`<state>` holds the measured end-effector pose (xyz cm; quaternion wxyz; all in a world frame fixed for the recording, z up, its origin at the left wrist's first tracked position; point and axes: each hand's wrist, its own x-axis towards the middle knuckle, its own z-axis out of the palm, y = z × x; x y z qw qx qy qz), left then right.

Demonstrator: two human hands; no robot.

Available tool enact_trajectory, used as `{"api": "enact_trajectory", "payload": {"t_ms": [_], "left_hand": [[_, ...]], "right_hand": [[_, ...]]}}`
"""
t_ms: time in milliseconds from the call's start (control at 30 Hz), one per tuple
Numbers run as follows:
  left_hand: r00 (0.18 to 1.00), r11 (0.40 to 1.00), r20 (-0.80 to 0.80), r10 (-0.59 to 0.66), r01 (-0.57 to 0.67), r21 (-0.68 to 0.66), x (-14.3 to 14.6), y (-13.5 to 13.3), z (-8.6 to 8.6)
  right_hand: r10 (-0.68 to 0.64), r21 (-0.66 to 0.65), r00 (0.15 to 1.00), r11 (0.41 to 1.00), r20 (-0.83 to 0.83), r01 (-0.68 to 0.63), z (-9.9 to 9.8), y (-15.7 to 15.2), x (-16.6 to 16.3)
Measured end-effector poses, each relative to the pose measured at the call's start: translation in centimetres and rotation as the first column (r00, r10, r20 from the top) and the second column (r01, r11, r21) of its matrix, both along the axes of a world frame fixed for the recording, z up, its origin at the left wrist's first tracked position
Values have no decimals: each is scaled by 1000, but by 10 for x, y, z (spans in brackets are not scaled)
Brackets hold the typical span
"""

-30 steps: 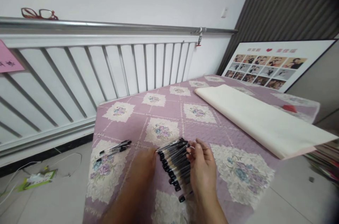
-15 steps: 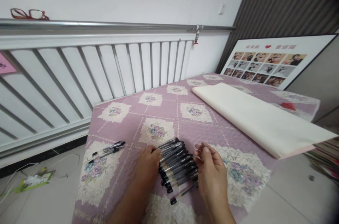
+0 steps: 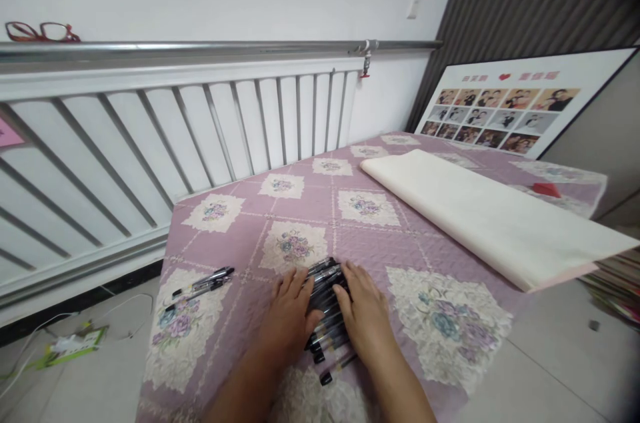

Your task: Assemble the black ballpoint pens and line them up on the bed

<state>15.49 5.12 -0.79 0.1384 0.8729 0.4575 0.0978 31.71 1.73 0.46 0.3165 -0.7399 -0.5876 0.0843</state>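
Observation:
A pile of black-capped pens [image 3: 327, 306] with clear barrels lies on the flowered tablecloth [image 3: 240, 243], directly in front of me. My left hand [image 3: 294, 309] rests against the pile's left ends, fingers stretched out and thumb over the barrels. From the opposite side my right hand [image 3: 364, 308] presses on the capped ends, its fingers extended as well. Part of the pile is hidden beneath both hands. One pen [image 3: 337, 369] sticks out at the near edge, slightly apart from the others. Off to the left, a few more pens [image 3: 203, 286] lie separately on the cloth.
A large folded cream sheet [image 3: 480, 209] covers the table's right side, with a red item [image 3: 546, 190] beyond it. A framed photo board [image 3: 500, 103] leans at the back right. The white radiator [image 3: 190, 136] runs behind the table. A power strip [image 3: 73, 346] lies on the floor.
My right hand has moved left onto the pens' capped ends, squeezing the pile narrower. My left hand's fingers have straightened over the pile. The loose pens at left stay put.

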Motion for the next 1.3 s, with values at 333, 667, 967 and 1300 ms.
{"api": "enact_trajectory", "payload": {"t_ms": [333,667,967,1300], "left_hand": [[997,997,-9,-73,73,-7,0,2,-2],[996,996,24,-82,82,27,-1,-2,-3],[996,996,42,-84,84,12,-3,-1,-5],[990,999,136,-19,12,50,-7,2,-11]], "right_hand": [[135,-159,955,983,263,-95,-4,8,-13],[116,-185,962,980,247,-71,3,2,-10],[87,-138,968,989,235,-56,-3,4,-6],[23,1,975,1000,222,-24,-5,6,-4]]}}
